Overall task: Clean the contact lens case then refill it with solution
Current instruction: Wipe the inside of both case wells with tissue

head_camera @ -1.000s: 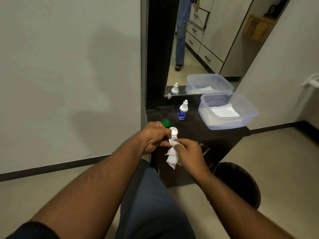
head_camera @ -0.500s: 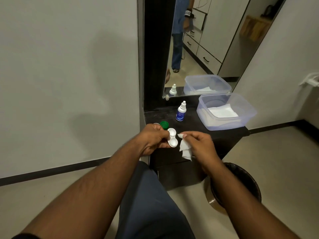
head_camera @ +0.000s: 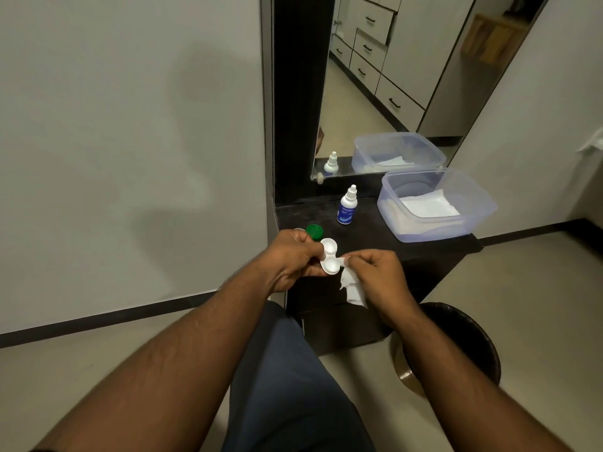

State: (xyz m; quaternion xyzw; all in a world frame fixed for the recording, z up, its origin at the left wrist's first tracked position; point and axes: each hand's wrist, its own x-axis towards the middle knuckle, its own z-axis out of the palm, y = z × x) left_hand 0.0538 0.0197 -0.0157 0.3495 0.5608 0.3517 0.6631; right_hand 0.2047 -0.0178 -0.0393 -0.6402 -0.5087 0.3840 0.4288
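My left hand (head_camera: 292, 259) grips a white two-well contact lens case (head_camera: 329, 256) by its left edge, both wells open and facing up. Just right of it, my right hand (head_camera: 378, 275) pinches a crumpled white tissue (head_camera: 353, 288) that hangs below the fingers, close to the case's lower well. A green cap (head_camera: 315, 230) lies on the dark shelf (head_camera: 385, 246) behind my left hand. A small white solution bottle (head_camera: 347, 206) with a blue label stands upright farther back, its nozzle cap on.
A clear plastic tub (head_camera: 437, 205) holding white tissues sits at the shelf's right. A mirror (head_camera: 391, 76) stands behind the shelf. A black bin (head_camera: 463, 347) is on the floor under my right forearm. My knee fills the lower middle.
The tissue came out of the case's well and my right hand drew slightly right, away from the case. The left hand keeps holding the case.
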